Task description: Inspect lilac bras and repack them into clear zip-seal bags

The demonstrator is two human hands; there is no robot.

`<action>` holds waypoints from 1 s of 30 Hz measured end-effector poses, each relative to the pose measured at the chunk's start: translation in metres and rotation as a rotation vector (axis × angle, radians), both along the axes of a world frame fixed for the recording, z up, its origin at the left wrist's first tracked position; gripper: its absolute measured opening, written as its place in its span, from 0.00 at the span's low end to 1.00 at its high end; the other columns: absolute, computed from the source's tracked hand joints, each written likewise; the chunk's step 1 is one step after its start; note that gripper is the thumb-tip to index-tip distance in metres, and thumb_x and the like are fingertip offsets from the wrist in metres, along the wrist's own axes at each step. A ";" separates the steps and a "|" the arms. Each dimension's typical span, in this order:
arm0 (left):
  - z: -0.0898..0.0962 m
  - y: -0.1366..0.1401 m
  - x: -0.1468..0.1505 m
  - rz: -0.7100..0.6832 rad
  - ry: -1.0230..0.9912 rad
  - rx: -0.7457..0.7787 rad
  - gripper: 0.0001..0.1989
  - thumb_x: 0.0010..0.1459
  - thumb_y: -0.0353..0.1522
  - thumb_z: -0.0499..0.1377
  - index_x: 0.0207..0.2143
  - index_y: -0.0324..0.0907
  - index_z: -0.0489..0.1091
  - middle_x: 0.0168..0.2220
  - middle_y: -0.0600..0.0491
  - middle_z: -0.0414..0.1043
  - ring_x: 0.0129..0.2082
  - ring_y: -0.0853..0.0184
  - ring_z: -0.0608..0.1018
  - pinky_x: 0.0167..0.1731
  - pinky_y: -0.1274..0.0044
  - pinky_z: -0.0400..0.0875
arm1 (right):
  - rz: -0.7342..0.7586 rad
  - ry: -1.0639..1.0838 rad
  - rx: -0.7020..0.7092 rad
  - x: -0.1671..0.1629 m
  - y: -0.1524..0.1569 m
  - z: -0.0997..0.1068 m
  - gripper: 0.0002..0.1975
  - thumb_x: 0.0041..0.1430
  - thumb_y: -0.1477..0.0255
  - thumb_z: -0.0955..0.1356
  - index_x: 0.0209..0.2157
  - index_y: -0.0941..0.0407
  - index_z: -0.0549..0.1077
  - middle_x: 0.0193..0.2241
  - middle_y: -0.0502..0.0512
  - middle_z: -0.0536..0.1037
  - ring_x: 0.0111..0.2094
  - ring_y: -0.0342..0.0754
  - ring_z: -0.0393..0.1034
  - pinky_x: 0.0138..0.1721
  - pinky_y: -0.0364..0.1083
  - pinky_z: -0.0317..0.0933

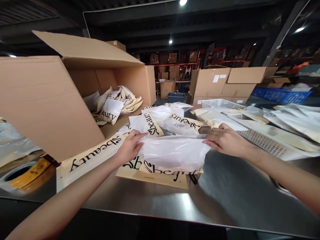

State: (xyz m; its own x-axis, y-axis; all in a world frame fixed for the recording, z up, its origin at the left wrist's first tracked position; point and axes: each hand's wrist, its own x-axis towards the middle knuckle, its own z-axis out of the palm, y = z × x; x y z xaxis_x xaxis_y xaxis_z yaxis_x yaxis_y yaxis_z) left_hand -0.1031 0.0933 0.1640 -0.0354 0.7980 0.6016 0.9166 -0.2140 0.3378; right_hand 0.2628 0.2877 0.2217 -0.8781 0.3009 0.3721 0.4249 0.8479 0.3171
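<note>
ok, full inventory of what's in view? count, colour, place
held bag: one, white and cream, between both hands
table: one, silver metal, beneath the bags
open box: one, brown, left
printed bags: many, white and cream, on table and inside box
dark object: one, black, by held bag's lower right; identity unclear
basket: at least one, white, right
roll: one, yellow and white, lower left
cartons: many, brown, background
bin: one, blue-grey, centre back
crate: at least one, blue, right back
ceiling lights: several, white, overhead
left hand: one, bare, at bag's left edge
right hand: one, bare, at bag's right edge

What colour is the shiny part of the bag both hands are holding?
The bag's shiny part is white, seen best in the head view.
</note>
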 end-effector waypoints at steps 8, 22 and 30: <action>-0.001 -0.004 0.001 0.193 -0.326 -0.107 0.14 0.52 0.42 0.63 0.21 0.43 0.69 0.29 0.53 0.72 0.29 0.65 0.75 0.31 0.74 0.69 | -0.207 -0.083 0.108 -0.012 -0.019 -0.014 0.16 0.65 0.64 0.60 0.27 0.55 0.71 0.21 0.56 0.74 0.25 0.51 0.69 0.37 0.52 0.52; -0.032 -0.004 0.058 -0.072 -1.417 0.103 0.25 0.37 0.44 0.73 0.34 0.39 0.72 0.27 0.56 0.76 0.27 0.70 0.77 0.32 0.77 0.76 | 0.324 0.304 -0.230 -0.142 -0.120 0.013 0.13 0.66 0.66 0.64 0.48 0.56 0.72 0.48 0.60 0.77 0.47 0.54 0.72 0.49 0.52 0.64; -0.047 -0.009 0.065 -0.113 -1.380 0.299 0.22 0.50 0.49 0.67 0.32 0.41 0.66 0.32 0.54 0.75 0.34 0.68 0.79 0.38 0.70 0.79 | 0.474 0.003 -0.297 -0.208 -0.107 -0.001 0.10 0.64 0.79 0.65 0.39 0.55 0.78 0.31 0.52 0.78 0.34 0.47 0.71 0.40 0.47 0.55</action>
State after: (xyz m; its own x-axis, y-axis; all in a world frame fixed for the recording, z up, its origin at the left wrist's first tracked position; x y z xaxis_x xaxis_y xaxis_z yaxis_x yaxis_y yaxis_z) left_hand -0.0380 0.0847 0.1171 -0.6705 0.6866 0.2810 -0.1342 -0.4848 0.8642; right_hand 0.0548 0.1805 0.2208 -0.9419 -0.0339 0.3342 -0.0238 0.9991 0.0344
